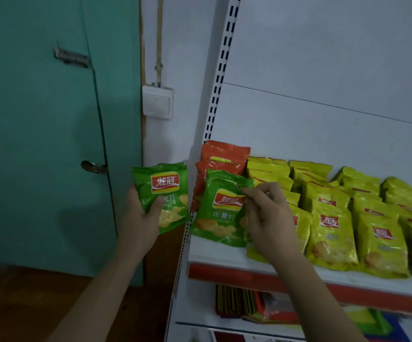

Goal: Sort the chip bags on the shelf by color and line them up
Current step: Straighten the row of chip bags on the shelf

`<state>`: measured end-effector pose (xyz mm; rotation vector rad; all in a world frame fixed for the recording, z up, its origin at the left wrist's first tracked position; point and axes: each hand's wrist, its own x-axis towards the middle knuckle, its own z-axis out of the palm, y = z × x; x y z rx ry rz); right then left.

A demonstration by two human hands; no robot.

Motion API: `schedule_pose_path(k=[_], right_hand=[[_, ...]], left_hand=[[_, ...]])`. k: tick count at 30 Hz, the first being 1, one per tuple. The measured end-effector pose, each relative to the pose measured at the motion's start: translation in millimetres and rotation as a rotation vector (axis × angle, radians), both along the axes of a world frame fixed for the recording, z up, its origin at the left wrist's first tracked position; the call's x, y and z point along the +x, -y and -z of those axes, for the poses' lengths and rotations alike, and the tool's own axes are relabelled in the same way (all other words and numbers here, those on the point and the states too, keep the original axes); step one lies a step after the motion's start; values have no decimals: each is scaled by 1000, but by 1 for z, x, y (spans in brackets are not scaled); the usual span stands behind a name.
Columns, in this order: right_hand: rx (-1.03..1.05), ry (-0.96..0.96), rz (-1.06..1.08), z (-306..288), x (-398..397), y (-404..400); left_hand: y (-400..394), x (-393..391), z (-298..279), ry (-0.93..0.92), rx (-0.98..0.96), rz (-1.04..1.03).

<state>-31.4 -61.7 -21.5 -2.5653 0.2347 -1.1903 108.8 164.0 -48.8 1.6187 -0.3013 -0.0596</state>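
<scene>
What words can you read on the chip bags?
"乐薯片" in white on the green bag on the shelf, pinched by the right hand.
"薯片", partly covered, on the green bag in the left hand; left hand.
Red logos on both green bags: two stylised characters, not clearly readable.
Yellow bags: logos blurred, unreadable.
Orange bags: no text visible.

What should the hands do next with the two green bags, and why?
Probably stand the green bag on the shelf, pinched by the right hand, straight in front of the orange bags. Then the left hand can bring its green bag, now held off the shelf's left end, in beside it. That keeps greens together, apart from the yellow rows.
</scene>
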Motion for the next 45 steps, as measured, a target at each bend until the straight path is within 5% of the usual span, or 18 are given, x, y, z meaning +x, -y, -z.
schedule_pose_path(k=[9,15,22,26,33,40,45], right_hand=[[35,97,-20,-2,29,-36],[40,27,91,7,43,-15],[-249,-546,313,23,65,27],[-287,-415,245,26,68,22],[-2,-115,-46,-24,48,9],[149,-165,-121,-67,-4,3],[567,8,-114,-68,-32,-5]], left_hand=[[27,-41,-29,-162,-87,374],[21,-22,-17,-114,-43,185],[9,-8,-11,-148,-67,68],[4,-5,-9,-111,-60,27],[-3,7,-22,-57,-122,-9],[11,8,-27,-9,-69,56],[44,-15,-26,65,-25,151]])
